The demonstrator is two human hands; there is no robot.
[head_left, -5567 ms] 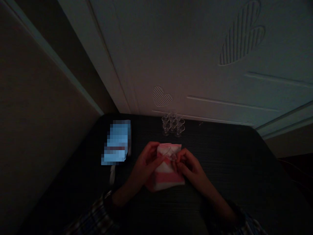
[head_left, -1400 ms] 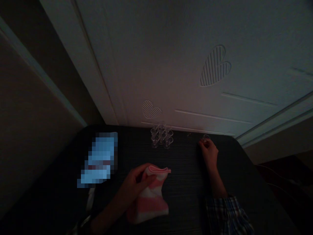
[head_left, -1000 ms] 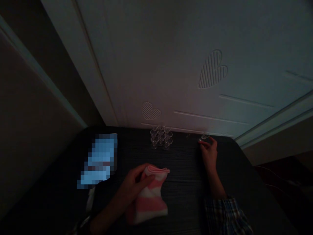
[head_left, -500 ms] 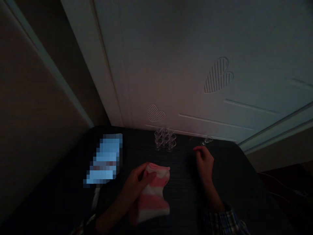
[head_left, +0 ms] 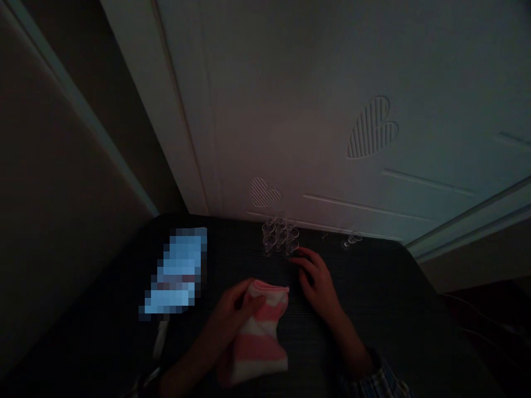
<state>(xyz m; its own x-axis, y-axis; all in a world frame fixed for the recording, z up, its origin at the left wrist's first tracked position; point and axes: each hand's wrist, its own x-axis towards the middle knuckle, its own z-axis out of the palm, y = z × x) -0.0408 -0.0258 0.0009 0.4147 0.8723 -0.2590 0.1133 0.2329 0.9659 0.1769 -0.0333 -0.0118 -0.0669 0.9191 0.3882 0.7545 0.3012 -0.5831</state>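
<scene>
Fingers of the left hand grip striped cloth; the right hand extends, fingers parted, beside clustered glasses

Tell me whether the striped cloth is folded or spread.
Folded: the striped cloth shows stacked layers along its top edge, in the left hand.

We take this for a dimly lit room in a home: we see a pale panel with ribbed hearts in relief, a dark round-cornered bench, small clear cups and a pink-and-white striped cloth.
</scene>
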